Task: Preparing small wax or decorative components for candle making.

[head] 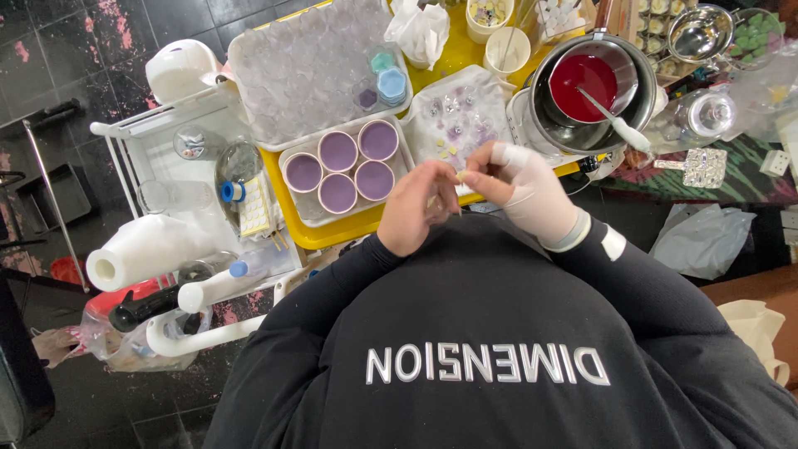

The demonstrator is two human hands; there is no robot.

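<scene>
My left hand (418, 208) is bare, and my right hand (532, 195) wears a white glove. Their fingertips meet over the front edge of the yellow tray (328, 239), and together they pinch a small pale piece (460, 176). Just beyond the fingers lies a clear mould sheet (455, 116) holding small purple and yellow bits. To its left, a white tray (293, 199) carries several round cups of purple wax (337, 151). My black sleeves and chest fill the lower part of the view.
A steel pot of red liquid (584, 81) with a white spoon (622, 126) stands at right. A large clear bubbled tray (307, 66) lies behind the cups. On the white cart (125, 133) at left are a paper roll (141, 249) and a blue-capped bottle (224, 283).
</scene>
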